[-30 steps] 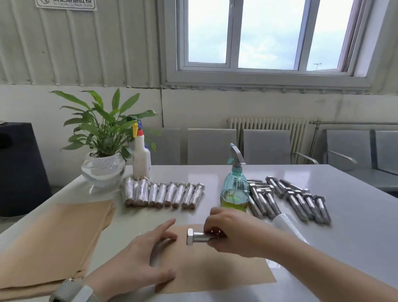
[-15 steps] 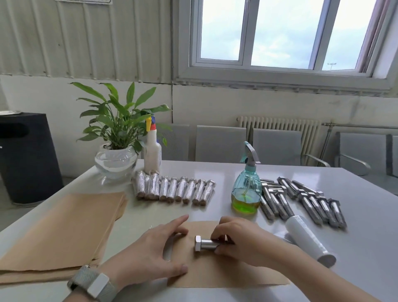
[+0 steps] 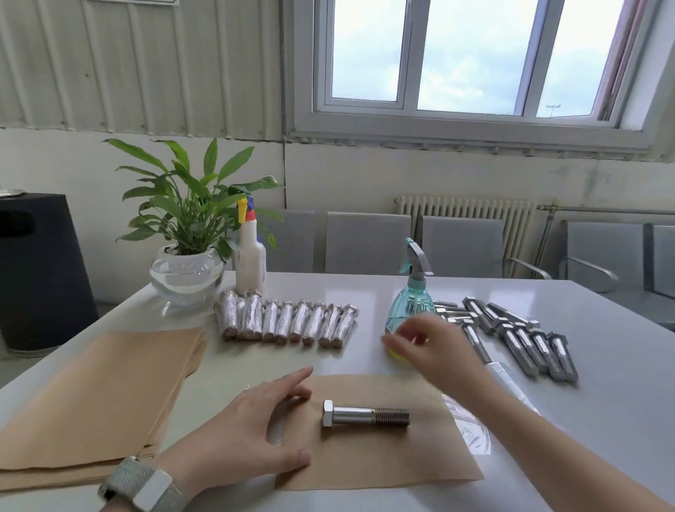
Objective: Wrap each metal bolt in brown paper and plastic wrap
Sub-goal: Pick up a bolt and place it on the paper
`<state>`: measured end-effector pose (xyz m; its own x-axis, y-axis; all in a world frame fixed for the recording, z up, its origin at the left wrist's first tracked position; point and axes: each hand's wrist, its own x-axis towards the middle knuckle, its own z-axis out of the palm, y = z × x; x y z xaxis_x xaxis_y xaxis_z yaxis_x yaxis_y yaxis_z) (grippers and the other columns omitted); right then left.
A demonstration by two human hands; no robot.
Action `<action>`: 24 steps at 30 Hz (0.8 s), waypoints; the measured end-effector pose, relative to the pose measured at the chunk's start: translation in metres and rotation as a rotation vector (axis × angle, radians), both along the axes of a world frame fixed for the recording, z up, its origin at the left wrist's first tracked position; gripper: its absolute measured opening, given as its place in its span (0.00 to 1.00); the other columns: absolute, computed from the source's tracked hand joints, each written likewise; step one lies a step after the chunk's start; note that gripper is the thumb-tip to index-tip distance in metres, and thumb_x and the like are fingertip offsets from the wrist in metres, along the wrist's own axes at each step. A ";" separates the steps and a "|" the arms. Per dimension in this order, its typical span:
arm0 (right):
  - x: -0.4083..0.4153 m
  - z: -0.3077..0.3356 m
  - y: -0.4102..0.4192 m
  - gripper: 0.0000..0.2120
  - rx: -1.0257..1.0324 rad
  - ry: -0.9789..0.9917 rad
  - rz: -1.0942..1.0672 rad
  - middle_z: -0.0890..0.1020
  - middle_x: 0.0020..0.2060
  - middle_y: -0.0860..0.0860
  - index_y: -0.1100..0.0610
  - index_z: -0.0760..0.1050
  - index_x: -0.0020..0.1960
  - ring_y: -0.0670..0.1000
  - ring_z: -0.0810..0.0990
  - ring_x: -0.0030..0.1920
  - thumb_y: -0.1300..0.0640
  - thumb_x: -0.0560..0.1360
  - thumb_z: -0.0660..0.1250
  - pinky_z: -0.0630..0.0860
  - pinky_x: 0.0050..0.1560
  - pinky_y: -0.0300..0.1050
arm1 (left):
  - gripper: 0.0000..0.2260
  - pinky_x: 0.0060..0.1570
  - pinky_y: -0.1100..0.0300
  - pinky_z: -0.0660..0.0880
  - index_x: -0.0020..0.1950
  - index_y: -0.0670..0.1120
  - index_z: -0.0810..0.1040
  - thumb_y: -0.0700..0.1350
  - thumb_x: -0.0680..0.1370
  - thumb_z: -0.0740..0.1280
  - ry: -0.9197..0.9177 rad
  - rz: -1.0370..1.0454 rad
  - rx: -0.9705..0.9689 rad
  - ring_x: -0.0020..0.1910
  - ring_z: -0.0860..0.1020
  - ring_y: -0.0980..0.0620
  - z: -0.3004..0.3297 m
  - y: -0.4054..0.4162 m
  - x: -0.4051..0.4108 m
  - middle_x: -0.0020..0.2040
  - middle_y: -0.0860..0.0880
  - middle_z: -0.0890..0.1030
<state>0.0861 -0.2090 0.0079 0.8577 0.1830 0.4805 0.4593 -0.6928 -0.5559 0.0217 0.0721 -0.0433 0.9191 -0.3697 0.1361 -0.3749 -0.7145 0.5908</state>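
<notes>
Bolt of silver metal with a hexagonal head (image 3: 365, 417) lies alone on a brown paper sheet (image 3: 383, 460) at the near edge of the white bench (image 3: 602, 420). The left hand (image 3: 248, 427) rests flat on the sheet's left edge, grip released. The right hand (image 3: 438, 351), blurred, hovers with fingers loose beside a teal spray bottle (image 3: 412, 292), holding nothing

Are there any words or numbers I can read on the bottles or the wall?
None can be read.
Sign at the top of the wall: cut off, unreadable.
White bottle: no label shows.
Blue spray bottle: no label shows.
</notes>
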 end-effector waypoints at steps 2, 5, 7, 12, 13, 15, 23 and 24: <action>0.026 0.015 -0.012 0.16 0.324 -0.006 -0.223 0.79 0.39 0.49 0.56 0.75 0.45 0.50 0.77 0.41 0.45 0.70 0.74 0.73 0.41 0.44 | 0.42 0.71 0.66 0.59 0.74 0.68 0.53 0.62 0.65 0.73 0.006 -0.002 0.000 0.66 0.65 0.70 0.001 -0.001 0.000 0.65 0.69 0.69; 0.066 0.023 -0.018 0.37 0.408 0.202 -0.242 0.74 0.61 0.52 0.55 0.65 0.67 0.54 0.75 0.60 0.43 0.66 0.78 0.74 0.60 0.55 | 0.42 0.71 0.66 0.60 0.73 0.68 0.53 0.62 0.66 0.74 0.001 -0.006 -0.001 0.66 0.65 0.70 0.002 -0.001 -0.001 0.65 0.69 0.69; 0.085 0.022 -0.015 0.45 0.425 0.295 -0.144 0.70 0.68 0.52 0.53 0.60 0.74 0.55 0.72 0.66 0.45 0.65 0.79 0.71 0.66 0.57 | 0.42 0.70 0.67 0.60 0.73 0.69 0.53 0.62 0.66 0.74 -0.001 -0.011 0.002 0.66 0.65 0.71 0.003 -0.001 -0.001 0.65 0.69 0.69; 0.111 0.025 -0.008 0.21 0.430 0.276 -0.034 0.80 0.47 0.48 0.47 0.73 0.57 0.49 0.79 0.45 0.52 0.68 0.78 0.75 0.40 0.43 | 0.39 0.67 0.74 0.59 0.72 0.68 0.56 0.59 0.67 0.75 -0.001 -0.033 -0.016 0.66 0.65 0.73 0.004 0.000 0.000 0.66 0.67 0.70; 0.114 0.025 -0.006 0.19 0.432 0.266 -0.036 0.82 0.48 0.49 0.48 0.74 0.58 0.51 0.82 0.45 0.55 0.70 0.76 0.75 0.42 0.45 | 0.37 0.65 0.78 0.57 0.71 0.68 0.58 0.59 0.68 0.75 -0.022 -0.041 -0.002 0.65 0.63 0.75 0.005 -0.001 0.000 0.65 0.68 0.69; 0.112 0.026 0.000 0.14 0.411 0.227 -0.043 0.84 0.49 0.53 0.50 0.75 0.56 0.56 0.84 0.45 0.62 0.73 0.70 0.76 0.43 0.46 | 0.31 0.62 0.81 0.53 0.68 0.69 0.64 0.59 0.69 0.74 -0.062 -0.058 0.045 0.63 0.60 0.79 0.006 -0.001 0.000 0.63 0.72 0.67; 0.040 0.096 0.012 0.13 0.239 0.159 0.101 0.85 0.48 0.52 0.49 0.79 0.49 0.56 0.85 0.42 0.66 0.71 0.67 0.81 0.48 0.51 | 0.23 0.68 0.60 0.61 0.62 0.67 0.72 0.65 0.68 0.71 -0.085 -0.024 0.040 0.63 0.66 0.69 -0.001 -0.007 0.004 0.60 0.68 0.70; 0.026 0.102 0.011 0.13 0.180 0.195 0.107 0.85 0.47 0.50 0.48 0.79 0.49 0.56 0.85 0.45 0.65 0.71 0.69 0.81 0.50 0.53 | 0.22 0.68 0.59 0.62 0.61 0.67 0.72 0.66 0.69 0.70 -0.105 0.005 0.026 0.62 0.67 0.68 -0.003 -0.010 0.004 0.58 0.67 0.70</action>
